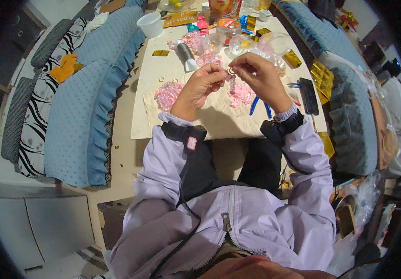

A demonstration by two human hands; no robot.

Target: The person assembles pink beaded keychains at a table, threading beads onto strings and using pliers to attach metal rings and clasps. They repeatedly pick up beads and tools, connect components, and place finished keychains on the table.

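Observation:
Both my hands are raised over the near part of the table, fingertips almost meeting. My right hand (pixel 258 76) pinches a small gold-coloured ring (pixel 231 71). A short strand of pale beads (pixel 232 86) hangs just under it. My left hand (pixel 202 87) is closed in a pinch beside the ring; what lies between its fingertips is too small to make out. Below the hands lies a heap of pink beads (pixel 241 95), with blue-handled pliers (pixel 254 105) partly hidden by my right wrist. Another pink bead pile (pixel 169 94) sits left of my left hand, near several small gold rings (pixel 162 80).
A grey thread spool (pixel 184 52) lies beyond my left hand. Clear plastic bags (pixel 242 45) and a white tub (pixel 150 25) stand farther back. At the right are a dark phone (pixel 309 96) and gold packets (pixel 292 59). Blue-covered sofas (pixel 77 121) flank the table (pixel 137 122).

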